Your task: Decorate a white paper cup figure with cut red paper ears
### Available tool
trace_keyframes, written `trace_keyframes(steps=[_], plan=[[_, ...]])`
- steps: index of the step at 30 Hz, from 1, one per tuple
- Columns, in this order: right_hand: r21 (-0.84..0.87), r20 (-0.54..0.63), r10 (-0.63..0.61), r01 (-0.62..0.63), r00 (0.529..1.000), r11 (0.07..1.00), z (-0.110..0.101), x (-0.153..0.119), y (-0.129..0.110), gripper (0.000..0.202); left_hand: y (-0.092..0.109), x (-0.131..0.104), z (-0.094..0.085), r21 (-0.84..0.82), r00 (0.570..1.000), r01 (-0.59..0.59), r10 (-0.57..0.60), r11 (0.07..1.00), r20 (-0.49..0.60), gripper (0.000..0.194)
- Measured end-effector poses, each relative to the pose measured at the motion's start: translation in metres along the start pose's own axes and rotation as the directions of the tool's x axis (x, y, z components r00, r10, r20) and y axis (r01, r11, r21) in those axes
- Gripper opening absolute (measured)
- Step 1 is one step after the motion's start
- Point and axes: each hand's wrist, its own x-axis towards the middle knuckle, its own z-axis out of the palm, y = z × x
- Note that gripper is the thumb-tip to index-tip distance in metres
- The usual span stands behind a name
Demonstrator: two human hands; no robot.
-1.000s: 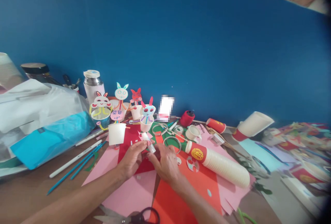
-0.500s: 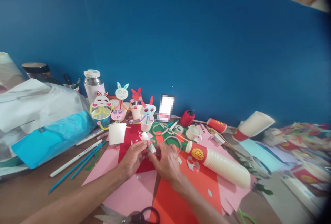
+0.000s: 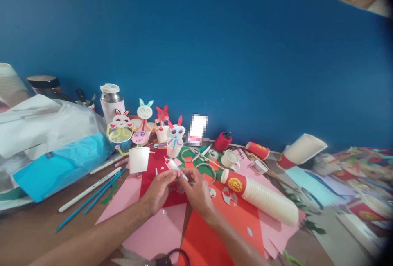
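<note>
My left hand [image 3: 161,188] is closed, its thumb and fingertips pinched together at the side of a small white tube [image 3: 174,164]. A little pink spot shows at those fingertips, too small to name. From the other side my right hand [image 3: 199,192] has its thumb and fingers closed on the lower end of the tube. Both hands hover over dark red paper [image 3: 149,192] lying on pink sheets [image 3: 153,233]. Just beyond them stands a white paper cup [image 3: 175,150] with a pale blue paper figure [image 3: 176,132] with red ears.
More cup figures, such as a white rabbit face [image 3: 144,111], stand at back left beside a thermos [image 3: 112,102]. Scissors [image 3: 166,259] lie at the front edge. A stack of paper cups [image 3: 270,200], a tape ring [image 3: 206,172] and a mug [image 3: 230,159] are at right.
My right thumb has moved up along the white tube, and its lower end is now more covered. The fingertips of both hands are closer together.
</note>
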Motion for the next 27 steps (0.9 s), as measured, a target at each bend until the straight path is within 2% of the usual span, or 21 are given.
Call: trace_keyframes(steps=[3, 7, 10, 13, 15, 17, 21, 24, 27], plan=[[0.031, -0.066, 0.044, -0.042, 0.997, 0.999, -0.002, 0.003, 0.004, 0.016, 0.001, -0.001, 0.002, 0.03, 1.0, 0.006, -0.006, 1.0, -0.011, 0.015], [0.127, -0.235, 0.061, -0.032, 0.97, 0.991, -0.009, 0.01, 0.01, 0.017, 0.006, -0.001, 0.001, 0.143, 0.99, 0.024, -0.004, 0.989, -0.14, 0.019], [0.205, -0.37, 0.044, 0.035, 0.928, 0.978, -0.016, 0.015, 0.013, 0.018, 0.009, 0.001, -0.002, 0.275, 0.965, 0.056, 0.019, 0.96, -0.261, 0.026], [0.198, -0.428, -0.059, 0.158, 0.902, 0.967, -0.022, 0.016, 0.01, 0.016, 0.009, 0.002, -0.004, 0.376, 0.953, 0.087, 0.033, 0.923, -0.3, 0.029], [0.15, -0.367, -0.175, 0.244, 0.914, 0.958, -0.025, 0.013, 0.006, 0.013, 0.008, 0.002, -0.004, 0.42, 0.957, 0.084, 0.045, 0.904, -0.288, 0.029], [0.074, -0.253, -0.278, 0.305, 0.927, 0.949, -0.026, 0.008, 0.003, 0.013, 0.008, 0.002, -0.004, 0.461, 0.958, 0.075, 0.063, 0.884, -0.278, 0.029], [-0.108, -0.088, -0.394, 0.384, 0.915, 0.917, -0.022, -0.001, 0.004, 0.018, 0.005, 0.003, -0.006, 0.495, 0.956, 0.085, 0.07, 0.865, -0.286, 0.028], [-0.181, -0.03, -0.447, 0.435, 0.894, 0.882, -0.018, -0.003, 0.008, 0.02, 0.004, 0.003, -0.008, 0.473, 0.959, 0.089, 0.053, 0.876, -0.277, 0.029], [-0.232, -0.023, -0.493, 0.475, 0.87, 0.849, -0.018, -0.001, 0.01, 0.02, 0.004, 0.002, -0.006, 0.432, 0.97, 0.075, 0.035, 0.899, -0.242, 0.03]])
